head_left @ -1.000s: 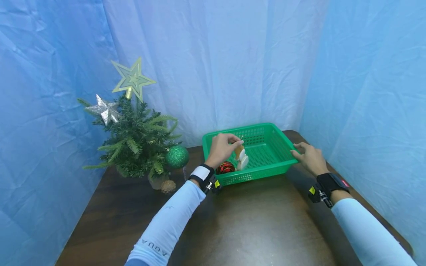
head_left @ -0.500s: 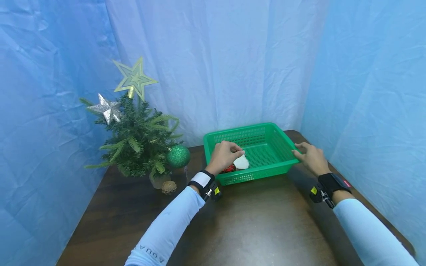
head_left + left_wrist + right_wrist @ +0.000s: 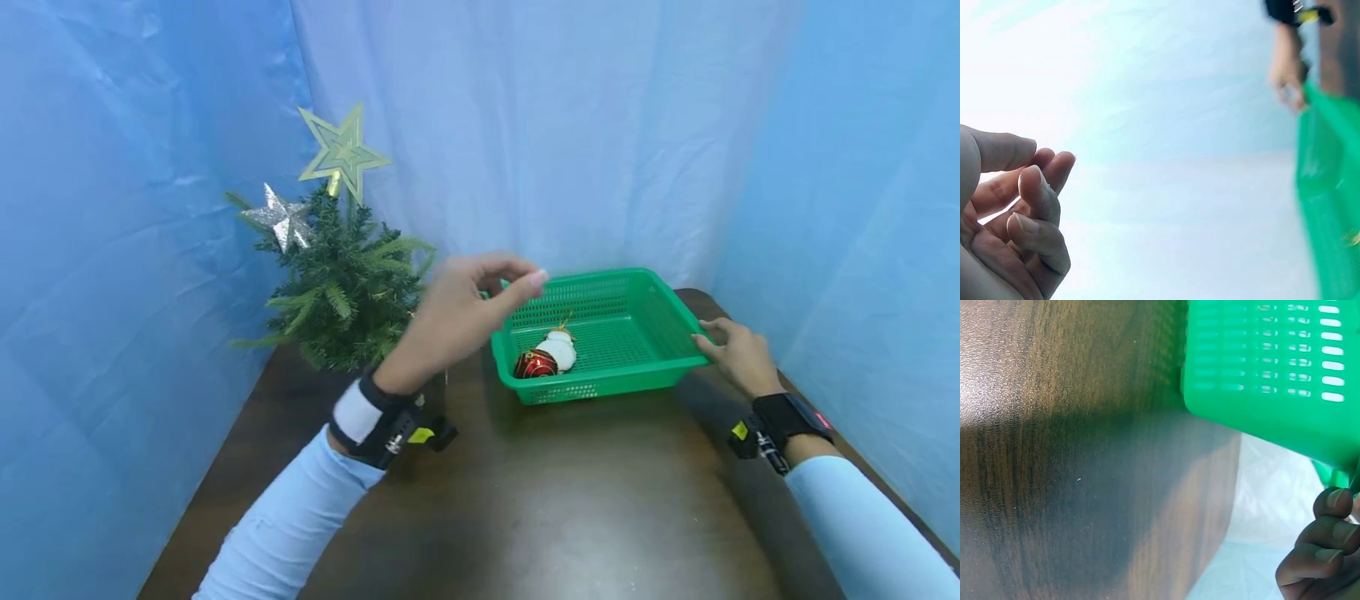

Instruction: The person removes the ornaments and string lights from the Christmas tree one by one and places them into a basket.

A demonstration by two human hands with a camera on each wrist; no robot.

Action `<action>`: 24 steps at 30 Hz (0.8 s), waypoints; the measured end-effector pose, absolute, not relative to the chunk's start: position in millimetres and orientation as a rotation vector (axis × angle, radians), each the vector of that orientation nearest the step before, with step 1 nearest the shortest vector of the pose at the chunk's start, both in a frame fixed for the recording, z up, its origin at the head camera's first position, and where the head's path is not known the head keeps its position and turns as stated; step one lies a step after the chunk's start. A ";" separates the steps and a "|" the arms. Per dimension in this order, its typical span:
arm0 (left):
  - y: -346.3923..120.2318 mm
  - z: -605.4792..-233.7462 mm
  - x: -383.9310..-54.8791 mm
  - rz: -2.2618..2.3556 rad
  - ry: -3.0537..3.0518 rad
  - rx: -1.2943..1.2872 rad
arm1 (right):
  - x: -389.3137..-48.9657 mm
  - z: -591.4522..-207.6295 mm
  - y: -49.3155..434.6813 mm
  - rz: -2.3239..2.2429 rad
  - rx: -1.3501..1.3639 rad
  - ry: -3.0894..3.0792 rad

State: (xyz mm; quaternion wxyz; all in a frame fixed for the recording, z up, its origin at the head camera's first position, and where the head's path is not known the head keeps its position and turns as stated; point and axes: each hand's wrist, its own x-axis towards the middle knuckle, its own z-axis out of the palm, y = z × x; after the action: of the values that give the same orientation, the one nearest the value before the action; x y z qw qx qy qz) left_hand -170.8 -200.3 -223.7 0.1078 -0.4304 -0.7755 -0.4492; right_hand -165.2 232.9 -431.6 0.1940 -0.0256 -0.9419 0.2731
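Note:
My left hand (image 3: 453,321) is raised in front of the tree and left of the green plastic basket (image 3: 637,380), blurred by motion. In the left wrist view its fingers (image 3: 1041,194) are loosely bent, the thumb close to the index finger, with nothing held. My right hand (image 3: 738,354) pinches the basket's right rim between thumb and fingers. Inside the basket's left end lie a white, rounded hanging ornament (image 3: 558,353) with a gold cord and, against it, a red bauble (image 3: 534,364) with gold lines.
A small artificial Christmas tree (image 3: 337,292) stands at the left, topped by a gold star (image 3: 343,153), with a silver star (image 3: 279,217) on its upper left. Its base is hidden behind my left arm. Blue and white cloth (image 3: 540,133) hangs behind the dark wooden table (image 3: 570,492).
My left hand has let go of the white ornament in the basket and moved up and left, out of it. The head view has shifted slightly left. My right hand still holds the rim.

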 end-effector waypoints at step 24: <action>-455.7 -157.6 -275.8 -0.786 -2.541 -0.276 | -164.6 -429.6 232.6 0.721 -0.115 -2.641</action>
State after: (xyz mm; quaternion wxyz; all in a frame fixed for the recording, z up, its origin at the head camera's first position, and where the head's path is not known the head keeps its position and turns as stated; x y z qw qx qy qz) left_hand -275.8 -455.7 -157.6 0.2316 -0.1004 -0.9244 -0.2860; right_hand -164.6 232.6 -429.6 0.1993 -0.0410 -0.9445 0.2580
